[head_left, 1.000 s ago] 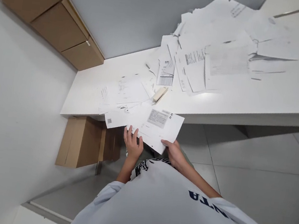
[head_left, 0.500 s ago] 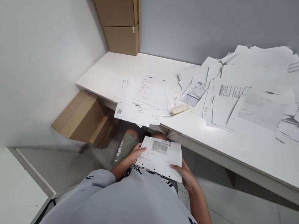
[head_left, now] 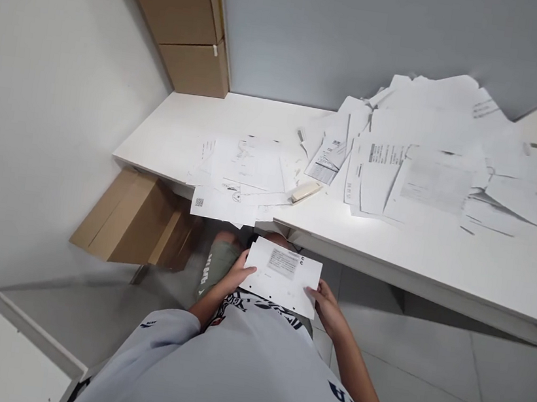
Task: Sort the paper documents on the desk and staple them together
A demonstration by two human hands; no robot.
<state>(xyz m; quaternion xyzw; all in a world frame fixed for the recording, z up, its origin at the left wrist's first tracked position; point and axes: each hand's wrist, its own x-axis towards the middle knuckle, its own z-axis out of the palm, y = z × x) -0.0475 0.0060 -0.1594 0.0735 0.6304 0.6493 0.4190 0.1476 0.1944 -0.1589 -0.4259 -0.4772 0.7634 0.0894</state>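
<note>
A small stack of printed paper sheets [head_left: 282, 282] is held over my lap, in front of the table's edge. My left hand [head_left: 241, 271] grips its left side, thumb on top and fingers underneath. At the right edge, my right hand [head_left: 327, 304] pinches the sheets between thumb and fingers. The top sheet carries a grey block of print and dark dots along its near edge. Just beyond, on the table, a cream stapler [head_left: 306, 193] lies beside loose printed sheets [head_left: 258, 163], some of which overhang the front edge.
A broad heap of papers [head_left: 426, 129] covers the right part of the white table [head_left: 488, 263]. Cardboard boxes [head_left: 195, 63] are stacked at the back left against the wall. Another cardboard box [head_left: 123, 215] stands below the table's left end.
My right hand has shifted to the right edge of the sheets, with less of the thumb over them. The sheets look more evenly aligned. The camera view has turned slightly right.
</note>
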